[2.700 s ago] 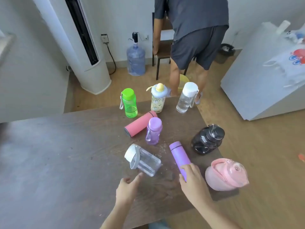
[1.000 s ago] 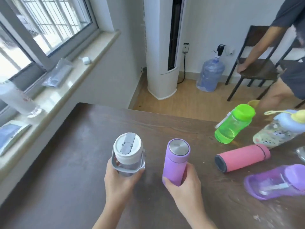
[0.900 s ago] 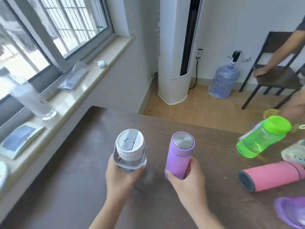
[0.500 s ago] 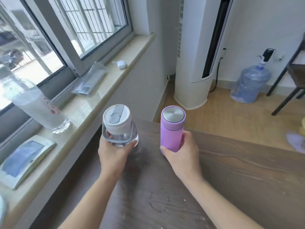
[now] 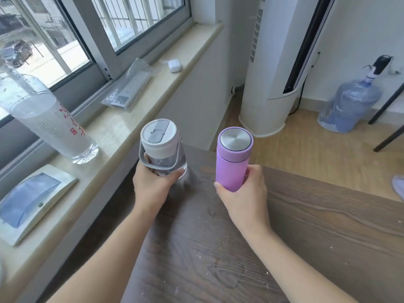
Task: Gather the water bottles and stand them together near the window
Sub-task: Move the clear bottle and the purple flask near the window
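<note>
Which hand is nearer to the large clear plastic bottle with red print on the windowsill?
Left. The left hand, holding the clear bottle with white lid, is closer to the large clear plastic bottle; the right hand, holding the purple flask, is farther away.

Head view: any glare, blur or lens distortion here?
Head view: daylight from the window washes out the outdoors; purple flask and clear bottle are sharp; wide-angle bending curves the air conditioner and sill.
</note>
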